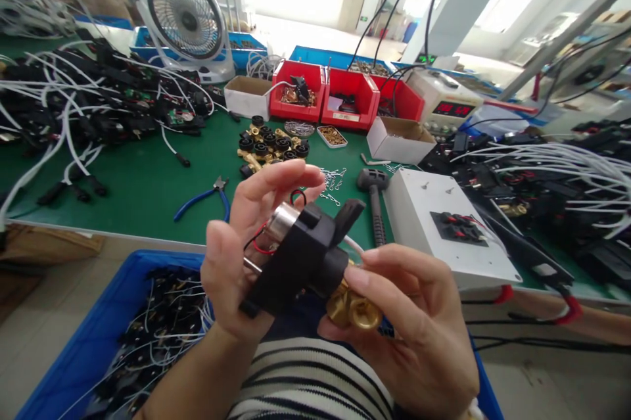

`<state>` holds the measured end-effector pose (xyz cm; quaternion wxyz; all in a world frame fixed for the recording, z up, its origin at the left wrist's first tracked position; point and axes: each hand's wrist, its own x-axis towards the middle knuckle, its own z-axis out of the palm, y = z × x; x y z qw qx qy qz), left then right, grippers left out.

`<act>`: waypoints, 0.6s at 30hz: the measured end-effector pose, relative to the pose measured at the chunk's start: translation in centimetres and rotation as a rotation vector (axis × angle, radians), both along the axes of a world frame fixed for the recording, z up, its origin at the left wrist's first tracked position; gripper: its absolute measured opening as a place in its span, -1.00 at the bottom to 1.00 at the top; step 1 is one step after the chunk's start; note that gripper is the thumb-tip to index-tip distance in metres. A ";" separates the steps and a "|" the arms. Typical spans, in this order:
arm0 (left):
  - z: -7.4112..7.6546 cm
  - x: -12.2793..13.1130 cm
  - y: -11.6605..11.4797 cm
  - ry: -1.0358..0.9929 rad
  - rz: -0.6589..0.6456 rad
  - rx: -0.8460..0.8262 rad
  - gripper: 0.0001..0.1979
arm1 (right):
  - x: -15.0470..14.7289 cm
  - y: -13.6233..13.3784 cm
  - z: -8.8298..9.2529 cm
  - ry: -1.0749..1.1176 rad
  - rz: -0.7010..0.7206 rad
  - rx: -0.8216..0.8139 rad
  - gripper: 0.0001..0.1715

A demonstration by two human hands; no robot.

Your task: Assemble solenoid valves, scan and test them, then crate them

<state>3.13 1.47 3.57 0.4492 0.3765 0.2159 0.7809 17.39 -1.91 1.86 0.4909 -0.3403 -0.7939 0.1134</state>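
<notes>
A black plastic housing with a small silver motor (282,221) and red and black wires is held up close to me, tilted. My left hand (246,242) cradles this motor assembly (300,256) from the left, its thumb and fingers around it. With thumb and fingers, my right hand (414,315) grips the brass fitting (365,311) at the assembly's lower right end. A black lever (349,219) sticks out at the top, and a white cable runs behind the right fingers. Part of the fitting is hidden by that hand.
Blue-handled pliers (202,203), wire clips (334,183), brass valves (271,144) and a black hammer (374,203) lie on the green bench. A grey switch box (414,210) stands right. Red bins (348,104) and a fan (185,16) are behind; a blue crate (64,367) sits below.
</notes>
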 end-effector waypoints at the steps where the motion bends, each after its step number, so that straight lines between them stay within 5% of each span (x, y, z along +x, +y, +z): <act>1: 0.1 0.0 0.0 -0.010 0.005 -0.014 -0.51 | -0.1 -0.1 0.1 -0.004 -0.022 0.019 -0.39; 4: 0.1 -0.1 -0.1 -0.019 -0.015 -0.010 -0.50 | -0.6 0.1 0.7 0.048 -0.083 0.018 -0.45; 9: 0.0 -0.1 0.0 -0.039 -0.042 -0.019 -0.46 | -1.4 0.5 1.9 0.313 -0.005 -0.213 -0.56; 15: 0.0 -0.6 -0.1 -0.006 -0.118 -0.030 -0.36 | -0.8 0.0 0.0 0.233 -0.056 -0.136 -0.43; 18: -0.1 -0.5 -0.1 0.000 -0.183 -0.069 -0.38 | -0.8 0.2 -0.8 0.514 0.117 -0.464 -0.52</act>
